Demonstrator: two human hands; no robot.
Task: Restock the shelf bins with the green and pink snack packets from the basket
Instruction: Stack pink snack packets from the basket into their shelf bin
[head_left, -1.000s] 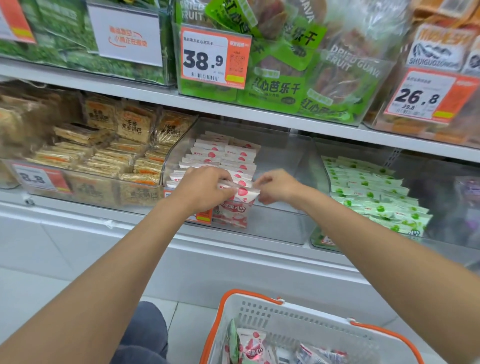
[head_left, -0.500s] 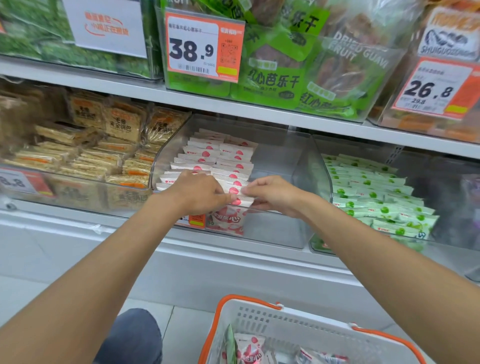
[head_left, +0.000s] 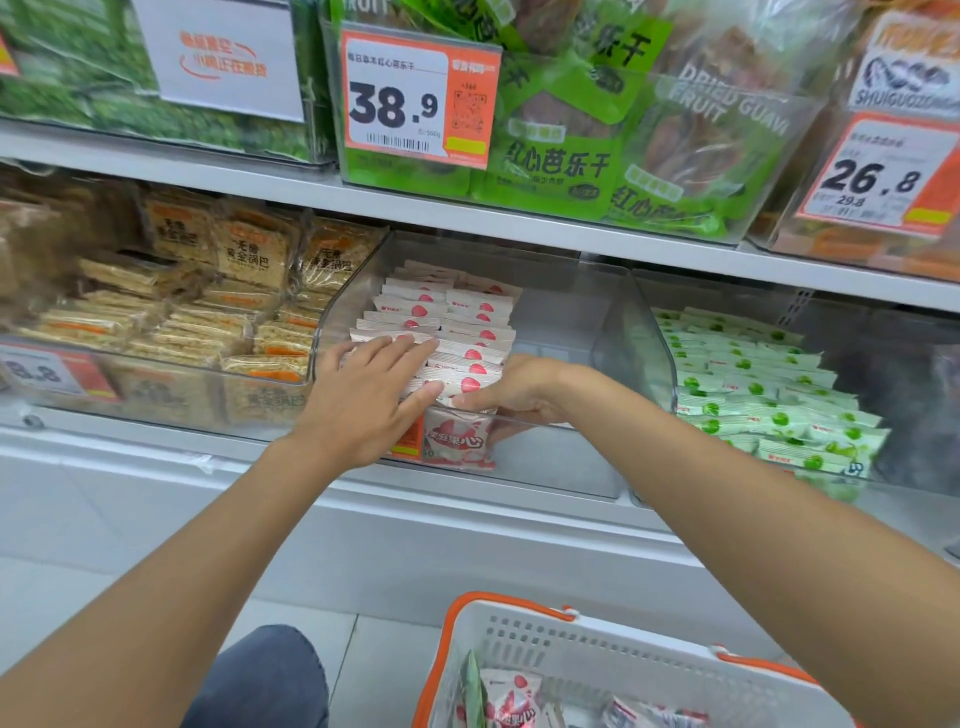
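Rows of pink-and-white snack packets (head_left: 470, 325) stand on edge in the left part of a clear middle bin (head_left: 615, 317). My left hand (head_left: 363, 400) lies flat on the front rows, fingers straight. My right hand (head_left: 519, 397) reaches in from the right, and its curled fingers and thumb pinch the front pink packets by the bin's front wall. Green-and-white packets (head_left: 753, 400) fill the clear bin to the right. At the bottom stands a white basket (head_left: 597, 642) with orange handles, holding pink packets (head_left: 514, 696) and a green packet (head_left: 471, 691).
A bin of tan cracker packs (head_left: 208, 322) sits left of the middle bin. The shelf above (head_left: 519, 221) carries green dried guava bags (head_left: 566, 161) and orange price tags (head_left: 415, 98). My knee (head_left: 260, 675) is left of the basket, over the tiled floor.
My left hand has uncurled and now lies flat on the pink rows. My right hand has stayed at the front packets. The view has shifted slightly.
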